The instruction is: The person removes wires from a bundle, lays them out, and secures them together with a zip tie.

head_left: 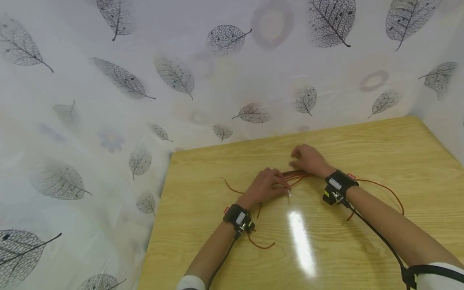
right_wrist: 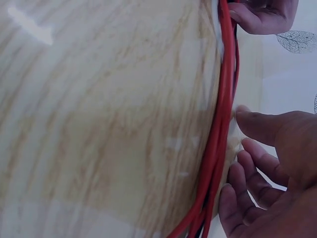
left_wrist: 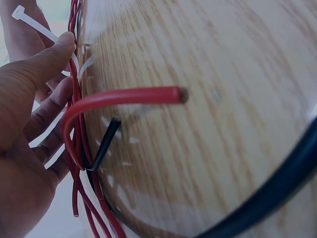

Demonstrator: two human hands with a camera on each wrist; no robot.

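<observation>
A bundle of red wires, with black wire among them, lies across the table between the hands. My left hand holds the bundle, its thumb pressing a white cable tie against the wires. The tie's head end sticks out past the thumb in the left wrist view; part of its strap is hidden by the hand. Beside the bundle is my right hand, thumb and fingers loosely bent with a gap between them. Nothing shows in its grasp, and its fingertips are near the red wires.
The wood-grain table meets a leaf-patterned sheet at its back and left edges. Loose wire ends spread out around the left wrist, and another red wire curves out beyond the right wrist. Both wrists carry cabled cameras.
</observation>
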